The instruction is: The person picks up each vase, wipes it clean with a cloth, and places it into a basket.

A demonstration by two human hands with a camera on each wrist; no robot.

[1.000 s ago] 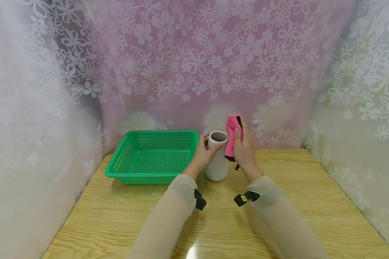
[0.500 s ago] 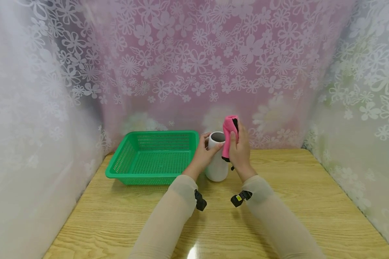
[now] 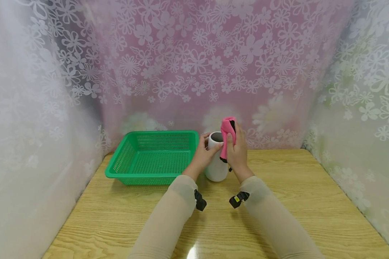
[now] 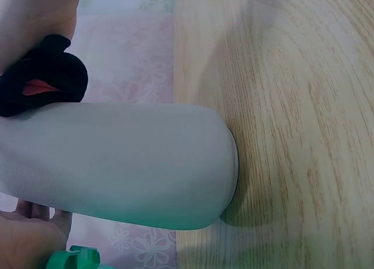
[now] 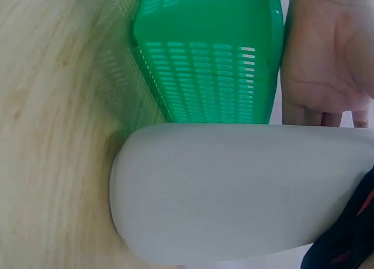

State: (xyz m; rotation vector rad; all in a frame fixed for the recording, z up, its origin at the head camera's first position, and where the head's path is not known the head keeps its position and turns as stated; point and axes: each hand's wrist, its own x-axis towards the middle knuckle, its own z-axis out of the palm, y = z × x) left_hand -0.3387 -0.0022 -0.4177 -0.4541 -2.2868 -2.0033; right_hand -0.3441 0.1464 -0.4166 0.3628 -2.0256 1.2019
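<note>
The right hand [image 3: 239,151] is closed around a bunched pink cloth [image 3: 227,135] with black edging, thumb on the near side, and brings it up against the right side of the white vase [image 3: 216,171], near the mouth. The left hand [image 3: 205,154] grips the vase's upper part from the left, thumb in front and fingers curled behind. The step in hand looks to be wiping the vase, one hand steadying it; the next move probably calls for a firm left hold and light pressure from the cloth, lest the vase tip. The vase stands upright on the wooden table [image 3: 278,201], its mouth uncovered. Just left sits a green basket [image 3: 142,175]; whether it touches the vase I cannot tell. A flowered curtain [image 3: 194,72] hangs at the far side.
</note>
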